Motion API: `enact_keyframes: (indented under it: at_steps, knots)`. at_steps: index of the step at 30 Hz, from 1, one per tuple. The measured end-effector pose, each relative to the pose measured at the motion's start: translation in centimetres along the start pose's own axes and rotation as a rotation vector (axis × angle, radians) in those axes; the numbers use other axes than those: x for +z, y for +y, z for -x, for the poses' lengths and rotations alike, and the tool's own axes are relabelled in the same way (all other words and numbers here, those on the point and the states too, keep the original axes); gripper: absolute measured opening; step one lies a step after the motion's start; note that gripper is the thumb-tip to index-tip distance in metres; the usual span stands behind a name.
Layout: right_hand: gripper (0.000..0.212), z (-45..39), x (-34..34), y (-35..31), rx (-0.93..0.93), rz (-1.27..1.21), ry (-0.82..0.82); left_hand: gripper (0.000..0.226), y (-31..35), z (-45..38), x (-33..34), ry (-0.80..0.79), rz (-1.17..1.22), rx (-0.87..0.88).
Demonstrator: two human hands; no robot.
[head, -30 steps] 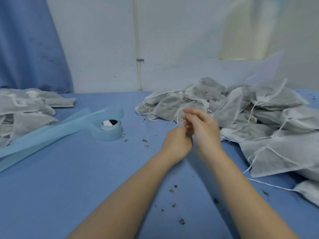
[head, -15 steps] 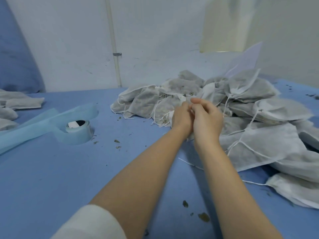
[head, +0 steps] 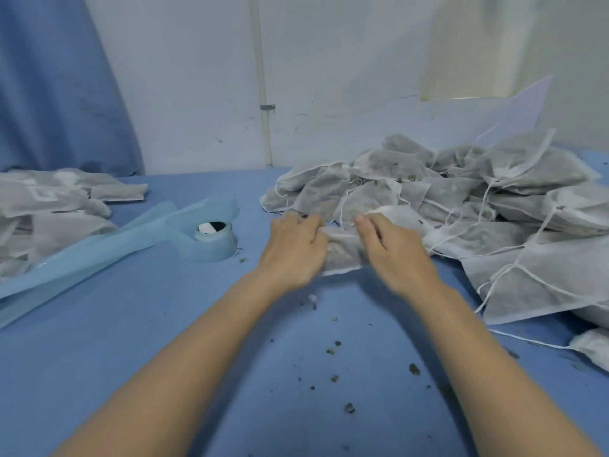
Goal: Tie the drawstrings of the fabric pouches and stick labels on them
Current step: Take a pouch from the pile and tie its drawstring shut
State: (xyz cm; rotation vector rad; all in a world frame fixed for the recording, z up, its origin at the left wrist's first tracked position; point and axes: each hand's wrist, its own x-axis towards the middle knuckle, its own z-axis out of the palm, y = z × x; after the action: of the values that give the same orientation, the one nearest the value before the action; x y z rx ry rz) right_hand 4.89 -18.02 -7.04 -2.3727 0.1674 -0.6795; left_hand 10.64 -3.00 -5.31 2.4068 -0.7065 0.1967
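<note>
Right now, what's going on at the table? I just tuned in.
A person is working with both bare hands on one fabric pouch at the near edge of the big pouch pile. The left hand and right hand each grip an end of it on the blue table. A label roll sits to the left, and a smaller stack of pouches lies at far left. Whether this pouch's drawstring is tied cannot be seen.

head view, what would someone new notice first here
Two bare hands, left hand and right hand, grip one grey fabric pouch at the middle of the blue table. A big heap of pouches with loose white strings fills the right side. Left of the hands sits a pale blue label roll.
</note>
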Motion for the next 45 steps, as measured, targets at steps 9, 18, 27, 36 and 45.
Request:
enact_keyframes:
  at_steps: [9,18,27,36,45]
  knots:
    - [0.052,0.5,2.7,-2.3,0.03,0.04,-0.049,0.04,-3.0,2.8,-2.3,0.073,-0.518,-0.083]
    - [0.005,0.3,3.6,-2.6,0.137,-0.437,-0.072,0.07,-1.1,2.4,0.3,-0.03,0.052,0.115]
    - [0.048,0.1,2.3,-2.1,0.129,-0.219,0.008,0.019,-2.4,2.9,-0.7,0.072,-0.011,0.176]
    - [0.022,0.7,2.6,-4.2,0.638,-1.588,-0.217,0.021,-2.1,2.8,-0.5,0.102,0.603,0.016]
    - [0.047,1.1,3.7,-4.5,0.424,-1.249,-0.324,0.011,-1.6,3.6,-0.2,0.294,0.596,-0.049]
